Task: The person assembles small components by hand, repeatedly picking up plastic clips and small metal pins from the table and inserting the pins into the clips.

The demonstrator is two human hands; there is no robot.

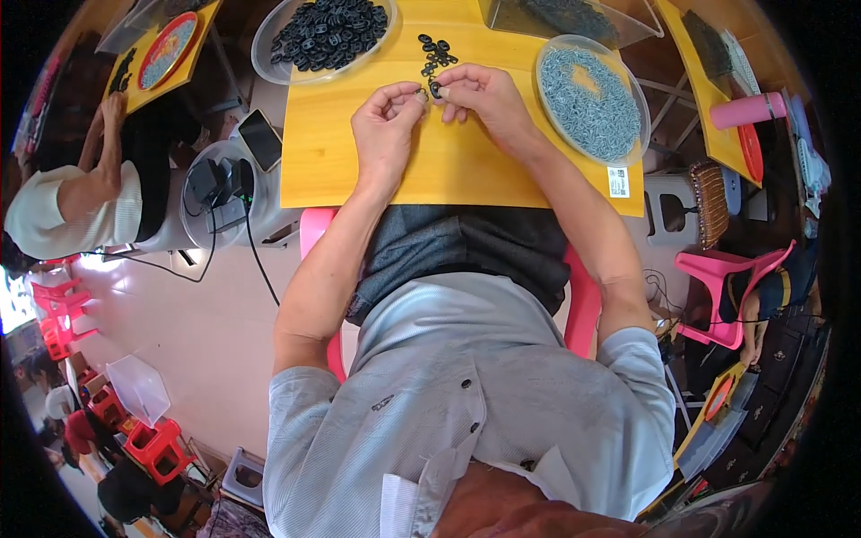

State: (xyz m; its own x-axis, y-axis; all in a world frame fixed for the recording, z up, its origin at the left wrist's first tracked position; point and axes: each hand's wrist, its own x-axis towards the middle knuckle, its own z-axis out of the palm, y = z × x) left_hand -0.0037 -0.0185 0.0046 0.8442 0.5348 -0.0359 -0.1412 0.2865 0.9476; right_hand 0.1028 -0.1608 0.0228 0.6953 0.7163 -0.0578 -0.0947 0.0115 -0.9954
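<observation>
Over the yellow table (341, 166), my two hands work close together near its middle. My right hand (484, 100) pinches a small black oval plastic piece (436, 90) between thumb and fingers. Just to the left of it, the fingertips of my left hand (386, 121) are closed in a pinch; what they hold is too small to make out. Beyond my hands lies a loose cluster of similar black pieces (439, 52). A round clear tub (260, 54) heaped with black pieces stands at the far left. At the right is a round clear tray (642, 134) of small silvery screws.
A clear rectangular bin (511, 20) with dark contents sits at the far right of the table. Left of the table, a phone (260, 139) lies by a tub with black adapters (211, 184) and cables. Another person (81, 197) sits at a table on the left.
</observation>
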